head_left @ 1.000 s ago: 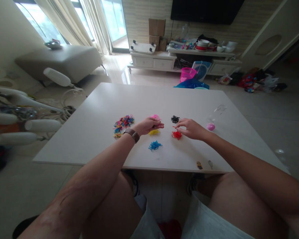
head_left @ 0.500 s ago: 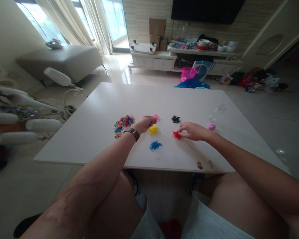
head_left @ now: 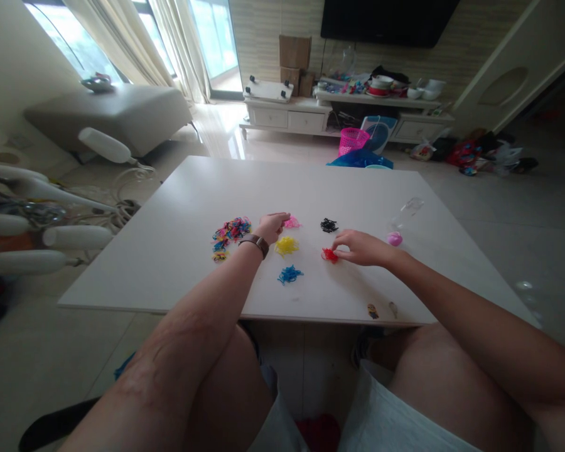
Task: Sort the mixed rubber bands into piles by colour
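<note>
The right hand (head_left: 351,248) has its thumb and fingers drawn close together at the small pile of thin red rubbery loops (head_left: 328,255); whether it grips any cannot be told. The left hand (head_left: 274,226), fingers partly curled, is at the left edge of the pink loop pile (head_left: 292,221); its hold is hidden. Nearer on the white, smooth counter (head_left: 245,188) lie yellow loops (head_left: 287,245), then blue loops (head_left: 290,275). Black loops (head_left: 329,225) lie beyond the red; a multicoloured heap (head_left: 233,231) lies left.
</note>
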### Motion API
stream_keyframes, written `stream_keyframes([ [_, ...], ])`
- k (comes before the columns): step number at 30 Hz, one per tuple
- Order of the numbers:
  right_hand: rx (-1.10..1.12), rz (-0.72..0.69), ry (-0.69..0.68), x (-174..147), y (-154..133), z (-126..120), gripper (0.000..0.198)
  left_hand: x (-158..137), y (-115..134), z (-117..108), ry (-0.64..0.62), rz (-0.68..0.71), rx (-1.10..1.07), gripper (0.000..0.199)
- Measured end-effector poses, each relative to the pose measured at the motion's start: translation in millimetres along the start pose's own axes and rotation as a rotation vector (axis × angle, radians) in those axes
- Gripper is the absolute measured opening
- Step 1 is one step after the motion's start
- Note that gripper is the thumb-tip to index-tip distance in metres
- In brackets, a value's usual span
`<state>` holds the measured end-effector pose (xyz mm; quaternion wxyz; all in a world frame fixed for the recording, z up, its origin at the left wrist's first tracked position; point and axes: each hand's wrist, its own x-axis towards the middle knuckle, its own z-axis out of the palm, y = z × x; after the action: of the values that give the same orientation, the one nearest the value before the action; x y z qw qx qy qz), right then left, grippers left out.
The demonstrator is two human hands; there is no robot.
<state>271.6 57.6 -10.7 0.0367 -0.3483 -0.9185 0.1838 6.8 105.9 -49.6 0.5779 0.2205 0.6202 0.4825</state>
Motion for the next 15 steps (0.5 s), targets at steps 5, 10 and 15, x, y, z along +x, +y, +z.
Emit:
stream_keyframes([
  [5,0.01,-0.012,0.005,-0.4,-1.5,-1.8,0.016,-2.9,7.1,-2.0,-0.036,-0.114,-0.124,0.003],
  [10,0.002,-0.028,0.104,2.1,-6.2,0.5,0.017,-18.7,10.9,2.0,-0.316,-0.209,-0.287,0.03],
  [15,0.006,-0.149,0.251,9.0,-19.2,5.6,0.032,-39.1,5.4,16.6,-0.601,-0.297,-0.245,0.047],
])
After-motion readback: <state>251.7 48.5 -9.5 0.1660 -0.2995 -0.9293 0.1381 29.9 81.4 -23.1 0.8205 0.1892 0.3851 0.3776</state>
